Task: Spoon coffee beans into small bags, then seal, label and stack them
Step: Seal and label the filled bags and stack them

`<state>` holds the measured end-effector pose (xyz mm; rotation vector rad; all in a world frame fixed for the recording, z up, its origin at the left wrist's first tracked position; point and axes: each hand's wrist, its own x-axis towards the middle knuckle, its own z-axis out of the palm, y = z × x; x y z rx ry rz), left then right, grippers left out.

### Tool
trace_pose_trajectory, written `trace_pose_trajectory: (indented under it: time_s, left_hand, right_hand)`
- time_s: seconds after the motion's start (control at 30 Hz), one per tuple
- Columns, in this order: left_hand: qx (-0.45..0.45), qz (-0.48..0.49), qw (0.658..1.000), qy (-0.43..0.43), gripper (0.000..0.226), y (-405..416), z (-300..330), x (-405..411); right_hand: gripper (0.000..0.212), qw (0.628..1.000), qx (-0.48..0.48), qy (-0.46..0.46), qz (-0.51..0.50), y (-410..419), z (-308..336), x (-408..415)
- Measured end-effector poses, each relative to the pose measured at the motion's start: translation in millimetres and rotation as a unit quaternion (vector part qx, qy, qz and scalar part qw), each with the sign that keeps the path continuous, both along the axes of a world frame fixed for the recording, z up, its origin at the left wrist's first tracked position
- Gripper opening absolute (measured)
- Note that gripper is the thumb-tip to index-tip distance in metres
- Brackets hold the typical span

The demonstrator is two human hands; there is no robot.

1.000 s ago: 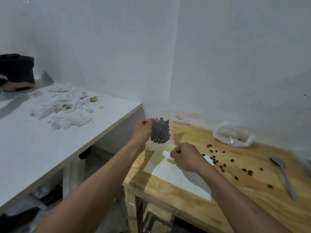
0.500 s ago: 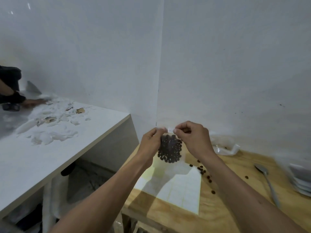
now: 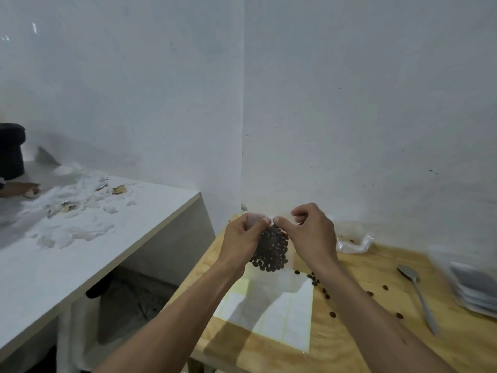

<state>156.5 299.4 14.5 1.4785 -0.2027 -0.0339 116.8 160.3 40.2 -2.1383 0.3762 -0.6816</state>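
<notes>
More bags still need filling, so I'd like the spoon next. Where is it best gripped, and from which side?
Grip the spoon along its slim handle, around the middle or toward the near end, coming from above with the right hand, probably easiest. It lies flat on the wooden table, bowl pointing away toward the wall and handle toward the person, with bare wood on both sides; the stack on its right looks apart.

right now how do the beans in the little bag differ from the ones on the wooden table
The beans in the small bag sit packed in one dense clump, held up in the air by the left hand and right hand. The loose beans lie scattered singly, well apart, on the wooden table and nobody touches them. Both lots look like the same dark coffee beans.
</notes>
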Motion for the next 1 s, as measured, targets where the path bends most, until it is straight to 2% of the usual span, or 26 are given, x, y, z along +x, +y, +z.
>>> trace_pose_trajectory:
  time_s: [0.07,0.1,0.17,0.23,0.33,0.5,0.63,0.73,0.8,0.87,0.93,1.0]
  left_hand:
    - [-0.007,-0.008,1.000,-0.002,0.014,0,3,1]
    - [-0.013,-0.014,1.000,-0.003,0.014,0,4,1]
    - [-0.021,-0.023,1.000,-0.006,0.015,-2,8,-1]
    - [-0.023,-0.018,1.000,-0.009,0.016,-6,10,-1]
    - [-0.016,-0.007,1.000,-0.020,0.018,-11,10,-3]
    - [0.000,0.016,0.999,-0.031,0.016,-20,14,-7]
    - [0.000,0.037,0.999,-0.034,0.017,-25,16,-6]
    - [-0.001,0.050,0.998,-0.028,0.022,-27,15,-2]
    - [-0.029,0.054,0.998,-0.001,0.024,-27,15,2]
    - [-0.035,0.031,0.998,0.033,0.026,-29,12,6]
    - [0.031,-0.022,0.997,0.065,0.033,-33,6,5]
    - [0.084,-0.075,0.990,0.086,0.027,-42,1,0]
  right_hand:
    - [0.069,0.991,0.127,0.034,0.020,-3,2,0]
    - [0.072,0.977,0.201,0.044,0.055,-5,2,1]
    - [0.049,0.951,0.281,0.037,0.124,-9,3,3]
    - [0.019,0.949,0.282,0.012,0.140,-9,6,0]
    - [0.008,0.952,0.283,-0.014,0.119,-10,4,-3]
    - [0.005,0.949,0.305,-0.019,0.082,-11,3,-2]
    - [0.006,0.948,0.303,-0.023,0.092,-16,2,-1]
    - [0.021,0.949,0.279,0.008,0.145,-24,-4,-3]
    - [0.032,0.941,0.265,0.069,0.197,-31,-7,-9]
    - [0.032,0.929,0.277,0.106,0.220,-40,-12,-16]
    - [0.027,0.938,0.281,0.095,0.178,-51,-17,-21]
    - [0.026,0.949,0.280,0.073,0.126,-66,-21,-24]
